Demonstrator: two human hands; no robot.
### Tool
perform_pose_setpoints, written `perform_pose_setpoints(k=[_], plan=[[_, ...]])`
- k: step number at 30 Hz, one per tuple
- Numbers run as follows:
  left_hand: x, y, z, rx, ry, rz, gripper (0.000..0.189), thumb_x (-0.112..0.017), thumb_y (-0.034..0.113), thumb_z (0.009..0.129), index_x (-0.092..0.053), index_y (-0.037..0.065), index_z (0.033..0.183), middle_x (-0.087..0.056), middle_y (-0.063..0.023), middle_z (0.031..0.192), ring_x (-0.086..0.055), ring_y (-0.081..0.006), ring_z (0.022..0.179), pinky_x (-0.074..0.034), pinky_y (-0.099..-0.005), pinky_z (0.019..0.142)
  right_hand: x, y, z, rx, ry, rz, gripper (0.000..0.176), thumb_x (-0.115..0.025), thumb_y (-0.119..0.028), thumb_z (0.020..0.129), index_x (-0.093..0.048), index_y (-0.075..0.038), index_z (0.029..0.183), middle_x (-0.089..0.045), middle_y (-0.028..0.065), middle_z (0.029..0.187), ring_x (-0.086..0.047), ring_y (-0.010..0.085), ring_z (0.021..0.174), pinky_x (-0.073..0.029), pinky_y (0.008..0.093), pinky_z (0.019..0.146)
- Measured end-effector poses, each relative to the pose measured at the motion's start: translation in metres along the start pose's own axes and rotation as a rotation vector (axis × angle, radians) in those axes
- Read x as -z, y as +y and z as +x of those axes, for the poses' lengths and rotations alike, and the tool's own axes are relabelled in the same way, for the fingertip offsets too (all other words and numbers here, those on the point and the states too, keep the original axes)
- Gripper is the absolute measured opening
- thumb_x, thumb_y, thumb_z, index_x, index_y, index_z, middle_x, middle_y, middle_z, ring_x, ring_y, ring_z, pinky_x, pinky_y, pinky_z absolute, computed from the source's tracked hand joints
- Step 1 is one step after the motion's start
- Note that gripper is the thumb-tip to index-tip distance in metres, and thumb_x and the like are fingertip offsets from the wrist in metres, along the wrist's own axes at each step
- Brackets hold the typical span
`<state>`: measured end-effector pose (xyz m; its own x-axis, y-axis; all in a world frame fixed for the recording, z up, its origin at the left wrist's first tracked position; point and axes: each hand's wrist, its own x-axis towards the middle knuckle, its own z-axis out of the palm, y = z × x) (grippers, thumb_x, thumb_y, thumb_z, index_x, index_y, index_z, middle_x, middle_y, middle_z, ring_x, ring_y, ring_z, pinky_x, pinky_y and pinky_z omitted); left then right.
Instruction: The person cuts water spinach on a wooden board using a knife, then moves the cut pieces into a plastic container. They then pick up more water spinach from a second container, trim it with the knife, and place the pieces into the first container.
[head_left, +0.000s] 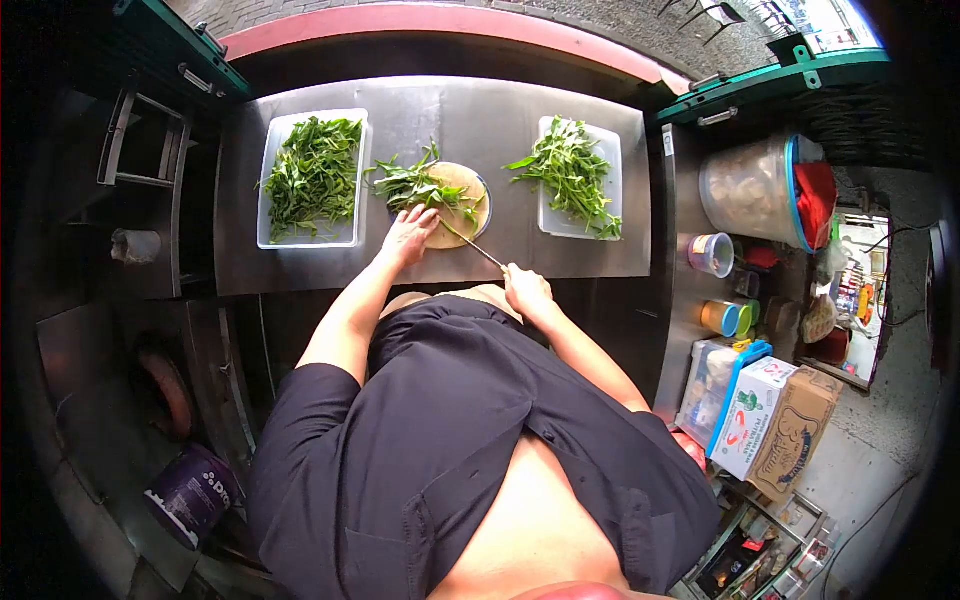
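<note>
L hand (408, 235) lay at the round chopping board's (470, 215) near edge, fingers pressed together, holding down a bunch of greens (412, 184) on the board. R hand (527, 290), nearer the body than the board, was fisted round a knife (478, 248), tip on the board. Leaf-filled trays (268, 180) flanked the board.

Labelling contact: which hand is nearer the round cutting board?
Left. The left hand presses greens on the cutting board; the right hand sits off it, toward the body, gripping a knife.
</note>
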<state>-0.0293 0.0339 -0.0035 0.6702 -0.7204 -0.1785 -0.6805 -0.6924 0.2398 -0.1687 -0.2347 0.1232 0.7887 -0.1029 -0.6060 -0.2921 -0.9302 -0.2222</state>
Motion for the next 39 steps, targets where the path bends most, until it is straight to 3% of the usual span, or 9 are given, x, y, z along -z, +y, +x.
perform_pose_setpoints(k=[5, 8, 11, 12, 15, 16, 20, 30, 39], plan=[[0.005, 0.009, 0.004, -0.003, 0.071, 0.008, 0.057, -0.063, 0.012, 0.084, -0.059, 0.007, 0.141, -0.045, -0.0057, 0.155, -0.035, -0.0290, 0.148, -0.028, -0.0498, 0.120, -0.001, 0.007, -0.009, 0.034, 0.007, 0.038, 0.031, -0.049, -0.035, 0.105, -0.060, -0.007, 0.115, -0.072, 0.0261, 0.095, -0.070, 0.0469, 0.094, -0.055, 0.0573, 0.083], [0.011, 0.021, 0.012, 0.024, 0.250, 0.130, 0.034, -0.066, 0.015, 0.083, -0.068, 0.006, 0.116, -0.054, -0.0092, 0.139, -0.042, -0.0284, 0.139, -0.033, -0.0459, 0.114, -0.006, 0.018, -0.015, 0.066, 0.053, 0.119, 0.030, -0.050, -0.036, 0.105, -0.061, -0.009, 0.116, -0.072, 0.0262, 0.092, -0.070, 0.0468, 0.091, -0.055, 0.0571, 0.081], [0.001, 0.022, 0.024, -0.013, 0.237, 0.075, 0.023, -0.066, 0.014, 0.083, -0.069, 0.008, 0.105, -0.057, -0.0077, 0.129, -0.043, -0.0279, 0.137, -0.035, -0.0446, 0.111, -0.015, 0.028, -0.023, 0.044, 0.113, 0.196, 0.029, -0.051, -0.036, 0.104, -0.063, -0.012, 0.116, -0.071, 0.0263, 0.088, -0.070, 0.0475, 0.087, -0.055, 0.0571, 0.077], [-0.003, 0.022, 0.027, -0.031, 0.281, 0.091, 0.014, -0.066, 0.014, 0.082, -0.070, 0.012, 0.095, -0.061, -0.0049, 0.115, -0.050, -0.0261, 0.127, -0.039, -0.0428, 0.105, -0.017, 0.029, -0.025, 0.021, 0.119, 0.219, 0.029, -0.050, -0.037, 0.105, -0.063, -0.012, 0.113, -0.071, 0.0271, 0.089, -0.070, 0.0481, 0.089, -0.055, 0.0574, 0.078], [-0.011, 0.020, 0.030, -0.025, 0.200, 0.038, 0.013, -0.067, 0.015, 0.079, -0.070, 0.015, 0.091, -0.064, -0.0035, 0.105, -0.055, -0.0256, 0.113, -0.042, -0.0405, 0.097, -0.020, 0.031, -0.030, -0.047, 0.115, 0.271, 0.032, -0.049, -0.039, 0.104, -0.064, -0.013, 0.117, -0.072, 0.0274, 0.095, -0.069, 0.0479, 0.094, -0.055, 0.0574, 0.082], [-0.016, 0.018, 0.030, -0.030, 0.282, 0.053, 0.012, -0.068, 0.016, 0.077, -0.069, 0.017, 0.089, -0.065, -0.0021, 0.098, -0.057, -0.0249, 0.105, -0.044, -0.0403, 0.092, -0.021, 0.031, -0.031, -0.050, 0.124, 0.291, 0.033, -0.050, -0.039, 0.104, -0.064, -0.013, 0.118, -0.072, 0.0273, 0.096, -0.069, 0.0478, 0.095, -0.055, 0.0573, 0.083], [-0.015, 0.023, 0.019, 0.114, 0.296, -0.048, 0.007, -0.070, 0.023, 0.085, -0.072, 0.016, 0.086, -0.068, -0.0019, 0.092, -0.058, -0.0241, 0.104, -0.044, -0.0410, 0.090, -0.028, 0.025, -0.027, -0.042, 0.155, 0.354, 0.035, -0.050, -0.041, 0.104, -0.065, -0.013, 0.120, -0.071, 0.0275, 0.099, -0.069, 0.0476, 0.097, -0.055, 0.0564, 0.084], [-0.008, 0.035, 0.011, 0.314, 0.279, -0.088, 0.018, -0.072, 0.025, 0.085, -0.072, 0.012, 0.098, -0.067, -0.0058, 0.105, -0.058, -0.0273, 0.108, -0.047, -0.0425, 0.089, -0.042, -0.004, 0.003, 0.039, 0.137, 0.361, 0.032, -0.051, -0.039, 0.104, -0.064, -0.012, 0.116, -0.071, 0.0273, 0.095, -0.069, 0.0481, 0.093, -0.054, 0.0574, 0.081], [-0.018, 0.049, -0.003, -0.021, 0.278, -0.097, 0.039, -0.067, 0.017, 0.082, -0.067, 0.004, 0.119, -0.060, -0.0090, 0.129, -0.053, -0.0283, 0.120, -0.045, -0.0419, 0.096, -0.061, 0.004, 0.013, 0.056, 0.132, 0.364, 0.035, -0.050, -0.039, 0.104, -0.064, -0.009, 0.114, -0.071, 0.0288, 0.095, -0.068, 0.0497, 0.093, -0.054, 0.0578, 0.081]])
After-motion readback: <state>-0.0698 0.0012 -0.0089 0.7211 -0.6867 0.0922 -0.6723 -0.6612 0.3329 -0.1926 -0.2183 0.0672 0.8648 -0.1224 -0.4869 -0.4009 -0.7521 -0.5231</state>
